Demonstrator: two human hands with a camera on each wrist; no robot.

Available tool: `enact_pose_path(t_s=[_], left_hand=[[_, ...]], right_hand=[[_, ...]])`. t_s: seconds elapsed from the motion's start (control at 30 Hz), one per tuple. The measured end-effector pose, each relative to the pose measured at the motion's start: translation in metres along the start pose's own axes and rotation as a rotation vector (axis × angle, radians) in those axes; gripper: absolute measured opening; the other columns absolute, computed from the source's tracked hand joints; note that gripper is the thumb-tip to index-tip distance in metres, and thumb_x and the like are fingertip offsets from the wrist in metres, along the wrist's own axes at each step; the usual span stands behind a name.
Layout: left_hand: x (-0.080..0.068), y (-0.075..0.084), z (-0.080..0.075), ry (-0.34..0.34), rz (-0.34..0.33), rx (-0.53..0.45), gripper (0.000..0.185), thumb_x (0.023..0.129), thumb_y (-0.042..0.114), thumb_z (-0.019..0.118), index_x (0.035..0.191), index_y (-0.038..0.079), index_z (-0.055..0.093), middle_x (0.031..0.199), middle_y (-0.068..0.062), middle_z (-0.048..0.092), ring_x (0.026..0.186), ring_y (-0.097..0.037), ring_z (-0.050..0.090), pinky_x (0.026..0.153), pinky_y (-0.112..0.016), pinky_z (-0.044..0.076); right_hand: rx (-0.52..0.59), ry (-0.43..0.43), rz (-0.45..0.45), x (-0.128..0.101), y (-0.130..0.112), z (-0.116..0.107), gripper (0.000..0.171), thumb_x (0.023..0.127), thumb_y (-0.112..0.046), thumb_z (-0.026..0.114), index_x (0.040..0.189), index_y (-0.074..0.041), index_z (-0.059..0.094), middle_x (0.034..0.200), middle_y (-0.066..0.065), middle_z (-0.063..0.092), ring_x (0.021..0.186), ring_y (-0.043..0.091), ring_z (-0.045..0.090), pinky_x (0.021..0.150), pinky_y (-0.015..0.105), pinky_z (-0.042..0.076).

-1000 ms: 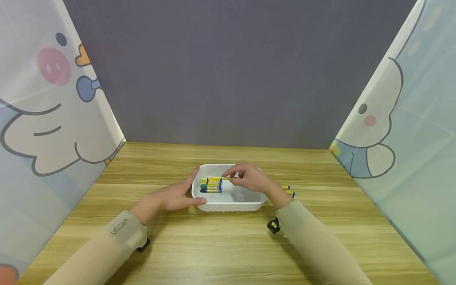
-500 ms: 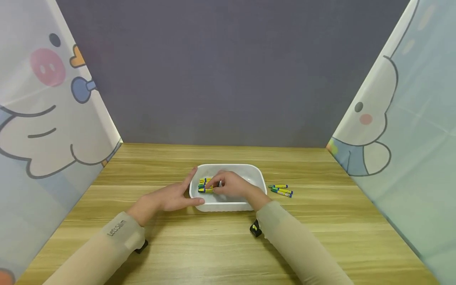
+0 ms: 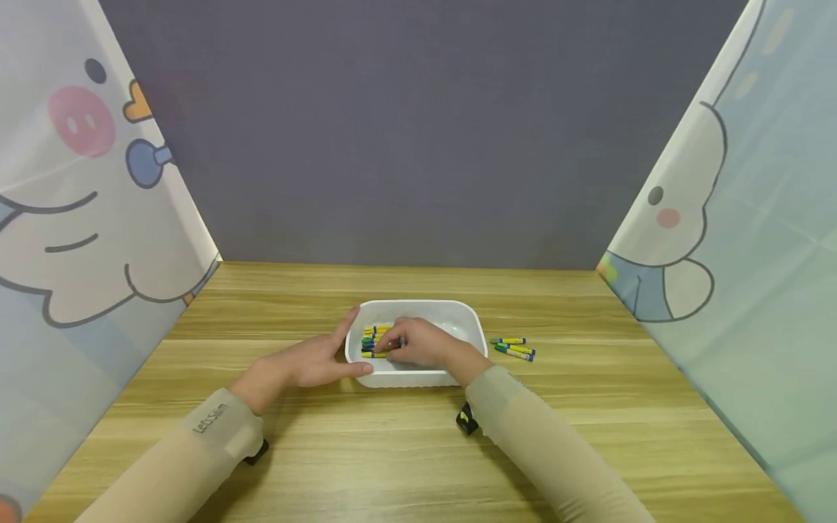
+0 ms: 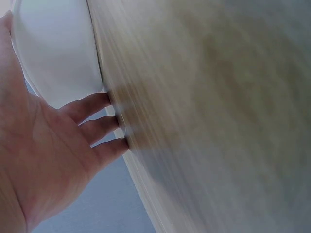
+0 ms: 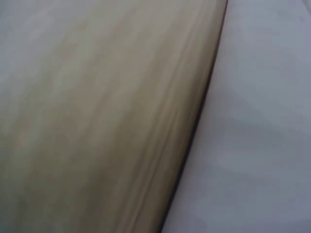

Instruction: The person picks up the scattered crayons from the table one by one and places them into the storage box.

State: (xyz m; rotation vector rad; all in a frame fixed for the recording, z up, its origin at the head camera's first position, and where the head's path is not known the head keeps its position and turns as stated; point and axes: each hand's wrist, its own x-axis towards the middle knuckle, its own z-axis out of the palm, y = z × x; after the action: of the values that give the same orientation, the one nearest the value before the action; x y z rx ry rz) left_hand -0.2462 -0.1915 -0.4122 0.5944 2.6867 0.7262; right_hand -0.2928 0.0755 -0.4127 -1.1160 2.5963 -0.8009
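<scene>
A white plastic tray point(image 3: 418, 378) stands on the table with a row of several yellow-wrapped crayons point(image 3: 381, 330) at its left end. My right hand point(image 3: 423, 343) reaches into the tray and pinches a yellow-tipped crayon point(image 3: 373, 355) low at the front of that row; its far end is hidden by the fingers. At the tray's left end my left hand point(image 3: 320, 361) rests with thumb and index finger spread along the rim. In the left wrist view, three fingertips of the left hand point(image 4: 53, 141) touch the tabletop beside the tray point(image 4: 58, 43).
Three more crayons point(image 3: 515, 351) lie on the wooden table point(image 3: 418, 450) just right of the tray. A dark grey panel point(image 3: 418, 131) stands behind the table, and printed cloth walls point(image 3: 752, 218) flank it. The right wrist view shows only tabletop and the tray's outer wall point(image 5: 252, 121).
My right hand has moved left and nearer to me inside the tray, bringing the crayon to the front of the row. My left hand has stayed at the tray's end.
</scene>
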Motion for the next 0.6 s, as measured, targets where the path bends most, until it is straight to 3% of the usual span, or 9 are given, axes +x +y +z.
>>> enact_pose_path(t_s=[0.33, 0.6], left_hand=[[-0.001, 0.001, -0.001, -0.005, -0.001, -0.009, 0.125, 0.097, 0.079, 0.064, 0.176, 0.024, -0.015, 0.16, -0.031, 0.054, 0.139, -0.04, 0.062, 0.117, -0.063, 0.047], [-0.002, 0.004, -0.003, 0.003, 0.031, -0.018, 0.125, 0.098, 0.076, 0.066, 0.177, 0.019, -0.013, 0.155, -0.029, 0.058, 0.132, -0.036, 0.065, 0.115, -0.064, 0.049]], right_hand=[[-0.012, 0.008, -0.022, -0.001, -0.001, -0.002, 0.021, 0.096, -0.009, 0.083, 0.115, -0.018, 0.087, 0.096, -0.004, 0.069, 0.085, 0.002, 0.054, 0.079, 0.02, 0.049], [0.042, 0.056, 0.007, -0.008, -0.003, -0.014, 0.021, 0.103, -0.018, 0.079, 0.123, -0.019, 0.084, 0.105, -0.005, 0.07, 0.088, 0.01, 0.058, 0.08, 0.025, 0.051]])
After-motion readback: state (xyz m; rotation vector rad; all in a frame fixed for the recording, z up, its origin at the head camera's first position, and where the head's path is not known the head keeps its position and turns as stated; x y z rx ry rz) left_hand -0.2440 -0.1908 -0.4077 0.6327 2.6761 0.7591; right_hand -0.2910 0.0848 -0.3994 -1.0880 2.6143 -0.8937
